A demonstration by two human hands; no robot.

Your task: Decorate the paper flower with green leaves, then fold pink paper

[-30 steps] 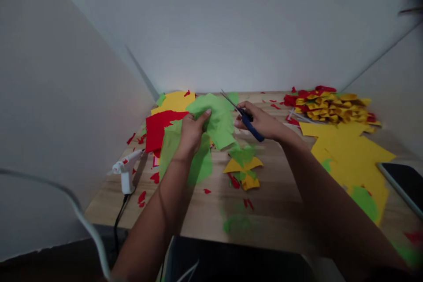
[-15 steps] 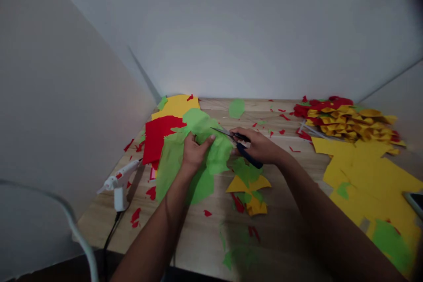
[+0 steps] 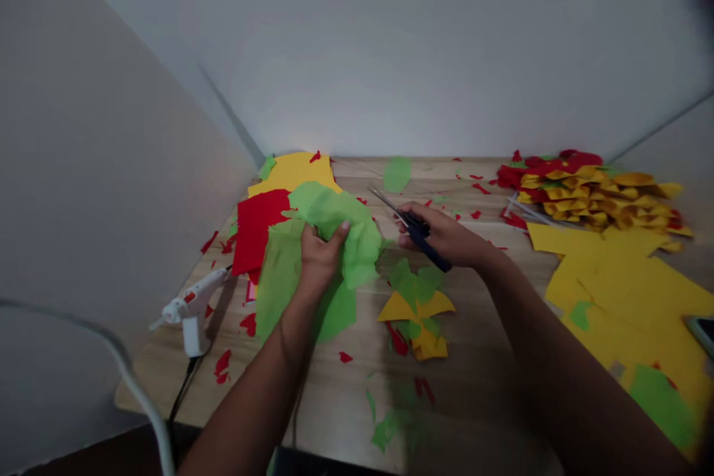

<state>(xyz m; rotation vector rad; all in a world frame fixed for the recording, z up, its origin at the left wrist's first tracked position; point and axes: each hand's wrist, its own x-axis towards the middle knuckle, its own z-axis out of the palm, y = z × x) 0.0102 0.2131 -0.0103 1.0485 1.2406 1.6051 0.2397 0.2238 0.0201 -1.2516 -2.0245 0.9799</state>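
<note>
Half a second ago your scissors overlapped the green piece; now the blades show clear of its edge, so cutting seems paused. Right of the glue gun, your left hand pinches that piece; farther right, your right hand grips the scissors.

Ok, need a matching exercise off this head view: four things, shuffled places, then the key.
Things
1. scissors
2. glue gun
3. wrinkled green sheet
4. folded yellow pieces

Places
A. left part of the table, cord attached
B. heaped at the far right with red pieces
C. in the right hand
D. in the left hand

Pairs: 1-C; 2-A; 3-D; 4-B
</note>
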